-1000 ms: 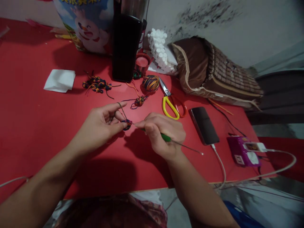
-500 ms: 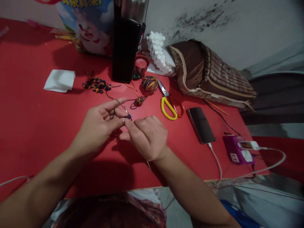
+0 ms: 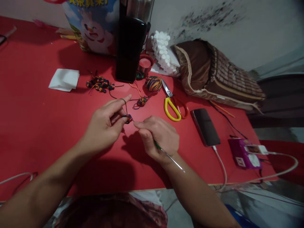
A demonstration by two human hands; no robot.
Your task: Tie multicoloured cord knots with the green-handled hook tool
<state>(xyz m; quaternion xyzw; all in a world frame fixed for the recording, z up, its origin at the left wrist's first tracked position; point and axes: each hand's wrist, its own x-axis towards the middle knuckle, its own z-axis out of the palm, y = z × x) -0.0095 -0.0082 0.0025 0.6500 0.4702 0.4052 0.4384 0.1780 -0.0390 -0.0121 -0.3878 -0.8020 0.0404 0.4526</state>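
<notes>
My left hand (image 3: 103,125) pinches a small dark blue and red crochet piece (image 3: 128,119) between thumb and fingers, its index finger stretched out with dark yarn (image 3: 126,107) looped over it. In my right hand (image 3: 165,134) is a crochet hook (image 3: 172,160) with a green grip; its metal rear end sticks out over the wrist. The front of the hook points at the crochet piece, and its tip is too small to make out. Beyond my left hand lies a multicoloured knotted crochet strip (image 3: 101,85). A small yarn bundle (image 3: 142,101) and a yarn ball (image 3: 153,84) lie farther back.
Scissors (image 3: 173,109) with yellow and red handles lie right of the yarn. A phone (image 3: 206,127) on a white cable and a purple box (image 3: 244,153) are at the right. Behind stand a black upright object (image 3: 131,50), a cartoon bag (image 3: 97,31) and a brown quilted bag (image 3: 220,72).
My right hand has drawn back to the right and turned, so the hook's green grip and rear end show. The crochet piece stays in my left hand. The whole view has shifted slightly.
</notes>
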